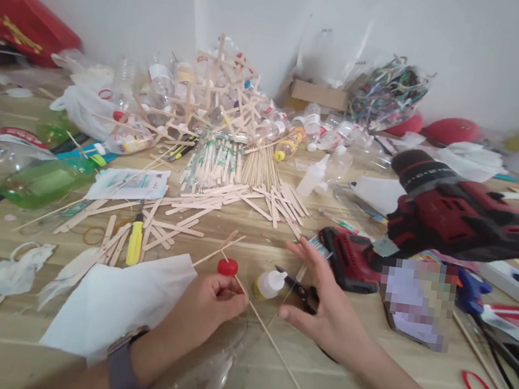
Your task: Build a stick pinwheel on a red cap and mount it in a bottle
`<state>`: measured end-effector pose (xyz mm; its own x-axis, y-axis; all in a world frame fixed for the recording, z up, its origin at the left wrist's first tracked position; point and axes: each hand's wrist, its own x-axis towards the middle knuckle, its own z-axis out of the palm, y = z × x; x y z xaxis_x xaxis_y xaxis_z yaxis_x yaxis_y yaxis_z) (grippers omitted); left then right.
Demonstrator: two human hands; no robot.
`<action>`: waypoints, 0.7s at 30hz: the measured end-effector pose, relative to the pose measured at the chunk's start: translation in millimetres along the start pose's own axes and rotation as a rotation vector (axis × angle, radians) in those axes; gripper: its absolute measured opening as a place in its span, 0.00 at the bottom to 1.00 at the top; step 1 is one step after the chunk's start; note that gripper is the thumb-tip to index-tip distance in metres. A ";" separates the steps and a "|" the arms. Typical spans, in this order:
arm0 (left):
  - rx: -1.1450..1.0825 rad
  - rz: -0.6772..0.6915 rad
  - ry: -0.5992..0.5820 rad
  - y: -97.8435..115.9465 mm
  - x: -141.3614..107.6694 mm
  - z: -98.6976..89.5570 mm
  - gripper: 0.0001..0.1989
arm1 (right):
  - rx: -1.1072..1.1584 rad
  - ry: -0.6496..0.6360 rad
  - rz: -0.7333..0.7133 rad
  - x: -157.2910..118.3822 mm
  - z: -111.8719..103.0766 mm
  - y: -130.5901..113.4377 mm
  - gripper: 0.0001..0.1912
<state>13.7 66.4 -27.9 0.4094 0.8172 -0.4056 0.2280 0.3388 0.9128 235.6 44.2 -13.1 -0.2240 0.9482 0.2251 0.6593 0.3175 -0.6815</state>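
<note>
My left hand (208, 303), with a watch on its wrist, is closed with its fingertips pinching a thin wooden skewer (283, 353). That skewer slants down to the right, past the bottom edge. A red bottle cap (228, 267) sits right at those fingers; whether the skewer passes through it I cannot tell. Just behind, the tips of thin sticks cross. Apart from it, my right hand (328, 307) is open, fingers spread, with nothing in it. Between the hands stands a small white-capped glue bottle (269, 284). Black-handled scissors (307, 298) lie beside my right fingers, partly hidden.
A red-and-black cordless drill (460, 210) stands at the right. Flat wooden sticks (220, 199), a yellow-handled screwdriver (135, 241) and white paper (118, 303) lie left and ahead. Plastic bottles (161, 84) pile up by the wall. Clear plastic (205, 374) is below my left hand.
</note>
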 end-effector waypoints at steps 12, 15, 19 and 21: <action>-0.019 0.004 -0.018 -0.4 0.4 0.0 0.11 | -0.035 -0.113 -0.018 18.2 27.7 -4.1 0.21; -0.015 0.002 -0.015 -2.6 1.1 -0.8 0.11 | -0.016 -0.099 -0.061 17.5 27.4 -6.6 0.21; 0.019 -0.017 0.026 -2.3 1.8 -0.6 0.11 | 0.037 -0.044 -0.101 12.5 15.1 -16.7 0.19; 0.022 -0.022 0.028 -1.2 1.8 0.1 0.12 | 0.161 0.008 -0.075 8.4 9.0 -20.8 0.19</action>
<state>14.2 67.4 -29.7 0.3794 0.8225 -0.4237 0.2561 0.3467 0.9023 213.6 45.5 -3.3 -0.2619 0.9220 0.2851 0.5175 0.3835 -0.7650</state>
